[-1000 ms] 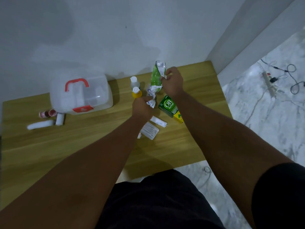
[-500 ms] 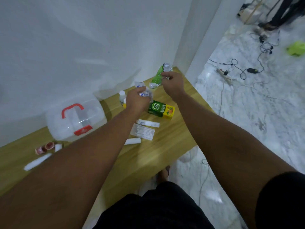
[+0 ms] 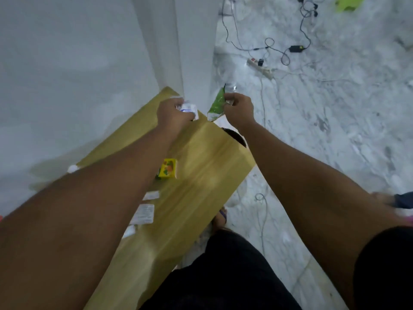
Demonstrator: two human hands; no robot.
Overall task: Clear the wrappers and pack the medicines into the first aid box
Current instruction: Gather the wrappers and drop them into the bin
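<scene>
The left hand (image 3: 173, 113) is closed tight on crumpled white wrappers (image 3: 188, 108) and the right hand (image 3: 238, 108) pinches a green wrapper (image 3: 216, 104), both past the table (image 3: 201, 157) end (probably to throw away), with medicine packets (image 3: 143, 212) lying on it.

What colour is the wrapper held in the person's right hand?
Green, with a silvery clear top edge; the wrapper in the right hand shows in the head view.
</scene>
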